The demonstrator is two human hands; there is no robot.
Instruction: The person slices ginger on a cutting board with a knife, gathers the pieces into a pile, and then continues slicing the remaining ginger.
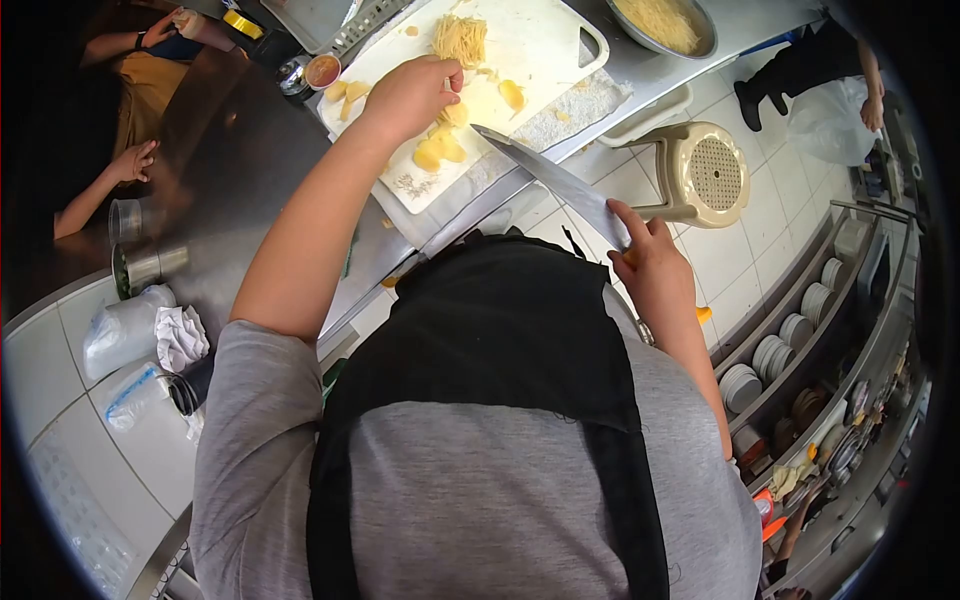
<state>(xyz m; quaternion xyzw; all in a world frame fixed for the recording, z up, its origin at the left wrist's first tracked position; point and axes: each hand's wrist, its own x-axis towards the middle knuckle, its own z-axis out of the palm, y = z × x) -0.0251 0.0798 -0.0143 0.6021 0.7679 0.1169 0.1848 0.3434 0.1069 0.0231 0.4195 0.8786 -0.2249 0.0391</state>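
My left hand [415, 97] is over the white cutting board [530, 38], its fingers bent down at thin yellow slices [440, 148]; its fingertips are partly hidden, and what they hold is unclear. In my right hand [650, 262] is a large knife [555, 178], its blade pointing up and left, with the tip near the board's front edge. Beyond my left hand lies a pile of thin yellow strips [461, 41]. A single slice [512, 95] rests to the right of that hand, and more pieces [347, 92] lie at the board's left edge.
A metal bowl of strips [664, 24] stands right of the board. A small red-filled cup [323, 71] is at its left. A beige stool [712, 175] stands on the tiled floor. Other people's hands [133, 160] show at left, and a person's legs [790, 75] at upper right.
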